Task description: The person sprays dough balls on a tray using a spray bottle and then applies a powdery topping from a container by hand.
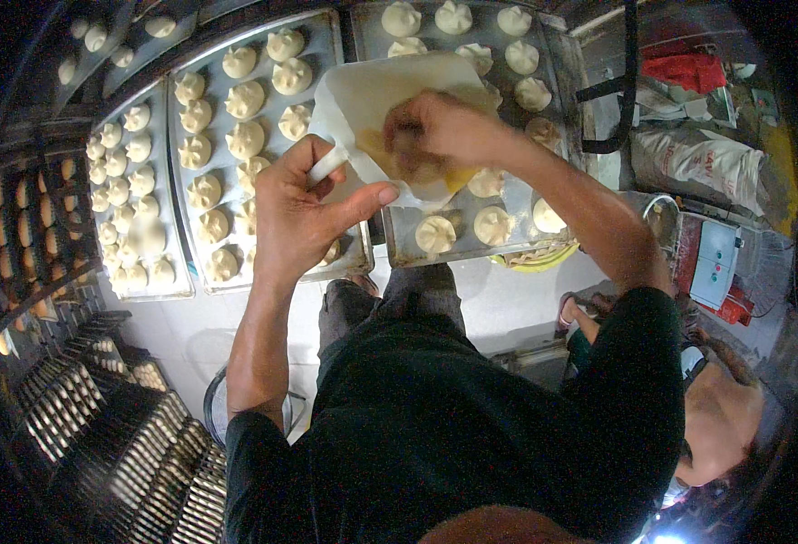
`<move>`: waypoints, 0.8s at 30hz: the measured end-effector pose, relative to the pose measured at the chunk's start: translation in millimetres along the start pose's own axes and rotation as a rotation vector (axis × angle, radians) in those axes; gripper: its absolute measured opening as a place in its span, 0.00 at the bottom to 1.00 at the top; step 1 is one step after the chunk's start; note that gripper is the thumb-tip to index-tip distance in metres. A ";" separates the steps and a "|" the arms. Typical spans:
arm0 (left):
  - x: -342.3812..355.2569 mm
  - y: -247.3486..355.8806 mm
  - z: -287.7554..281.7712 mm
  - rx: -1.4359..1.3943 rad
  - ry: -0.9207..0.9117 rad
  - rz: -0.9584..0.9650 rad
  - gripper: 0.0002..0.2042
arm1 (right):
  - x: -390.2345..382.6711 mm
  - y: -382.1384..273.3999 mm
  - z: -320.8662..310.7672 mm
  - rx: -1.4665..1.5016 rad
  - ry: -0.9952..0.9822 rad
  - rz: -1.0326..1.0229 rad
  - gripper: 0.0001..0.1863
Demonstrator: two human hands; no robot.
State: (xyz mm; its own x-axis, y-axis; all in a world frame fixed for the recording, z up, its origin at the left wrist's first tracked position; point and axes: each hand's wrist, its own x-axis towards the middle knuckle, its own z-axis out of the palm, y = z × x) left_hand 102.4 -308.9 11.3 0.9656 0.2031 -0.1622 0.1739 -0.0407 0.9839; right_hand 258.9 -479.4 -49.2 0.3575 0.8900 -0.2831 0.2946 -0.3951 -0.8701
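My left hand point(304, 204) is closed on the side of a white container point(354, 95), with the thumb along its near rim and the fingers round a white handle-like part. The container is tilted above the trays, and yellowish stuff point(461, 176) shows in its lower part. My right hand point(435, 131) reaches into the container from the right; its curled fingers are blurred by motion, so what they hold cannot be made out. Below are pale, pointed dough pieces point(245, 100) in rows on a metal tray point(326, 45), and more on the right tray point(417, 252), partly hidden by the container.
Another tray of dough pieces point(139, 186) lies at the left. Racks with browned bread point(23, 222) and further racks point(136, 444) stand on the left side. At right are a white sack point(698, 163), a metal pot point(660, 216) and a person point(721, 417).
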 end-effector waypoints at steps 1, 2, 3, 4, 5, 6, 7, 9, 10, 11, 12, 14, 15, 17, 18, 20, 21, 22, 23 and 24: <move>1.6 -1.4 -0.3 -0.028 0.008 -0.005 0.18 | 6.1 -2.1 -1.2 0.169 0.074 0.067 0.12; 2.7 -2.7 -0.3 -0.056 0.017 -0.010 0.17 | 7.7 -5.1 -4.1 0.431 0.205 0.084 0.11; 3.1 -3.9 -0.9 -0.084 0.028 -0.014 0.17 | 7.9 -10.1 -9.6 0.692 0.333 0.103 0.10; 3.7 -5.7 -3.2 -0.030 0.050 -0.014 0.17 | 8.3 -13.5 -13.5 0.954 0.466 0.124 0.11; 4.2 -6.1 -5.8 0.022 0.061 -0.012 0.17 | 6.0 0.5 -28.4 1.104 0.410 0.025 0.13; 3.0 -7.1 -8.5 0.076 0.080 -0.012 0.18 | 5.9 25.6 -53.2 1.253 0.342 -0.078 0.15; 1.5 -4.1 -10.0 0.073 0.105 -0.026 0.18 | 6.0 40.6 -67.8 1.398 0.274 -0.182 0.17; -3.9 4.4 -15.5 0.069 0.166 -0.061 0.18 | 11.7 32.7 -79.6 1.274 0.727 -0.160 0.22; -8.2 -2.7 -22.6 0.090 0.198 -0.018 0.18 | 14.2 28.5 -84.3 1.193 0.945 -0.150 0.25; -9.9 -0.7 -23.3 0.049 0.224 -0.016 0.19 | 15.7 38.8 -89.1 1.367 0.827 -0.268 0.25; -12.1 3.3 -24.1 0.007 0.249 -0.014 0.20 | 17.4 58.5 -96.2 1.533 0.699 -0.386 0.26; -14.5 -1.2 -33.3 0.035 0.263 -0.007 0.23 | 23.5 88.6 -101.7 1.550 0.769 -0.406 0.25; -15.5 -2.9 -34.3 0.006 0.288 0.018 0.23 | 27.6 103.0 -101.8 1.390 0.965 -0.307 0.23; -18.4 -1.1 -35.0 -0.054 0.346 0.062 0.23 | 33.2 108.9 -98.4 1.214 1.133 -0.195 0.21; -19.9 0.2 -36.9 -0.073 0.348 0.045 0.23 | 33.7 112.0 -97.2 1.208 1.125 -0.189 0.21; -23.4 -8.3 -46.2 -0.063 0.359 0.032 0.24 | 34.1 114.1 -99.2 1.171 1.111 -0.197 0.21; -24.3 -9.2 -47.3 -0.066 0.363 0.030 0.24 | 33.8 115.2 -101.5 1.141 1.105 -0.209 0.22; -23.8 -11.1 -48.2 -0.072 0.362 0.031 0.24 | 33.3 116.5 -104.6 1.108 1.103 -0.223 0.22; -24.3 -10.1 -48.2 -0.082 0.369 0.035 0.25 | 35.8 103.9 -106.5 1.319 0.949 -0.326 0.23; -25.5 -9.5 -48.2 -0.092 0.376 0.039 0.25 | 37.4 90.5 -110.3 1.522 0.778 -0.426 0.25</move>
State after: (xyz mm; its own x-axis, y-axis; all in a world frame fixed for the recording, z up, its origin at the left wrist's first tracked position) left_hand 66.9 -266.6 9.6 0.8299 0.5484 -0.1027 0.1036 0.0293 0.9942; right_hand 396.7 -507.0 -94.0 0.9178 0.3811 -0.1110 -0.3800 0.7627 -0.5234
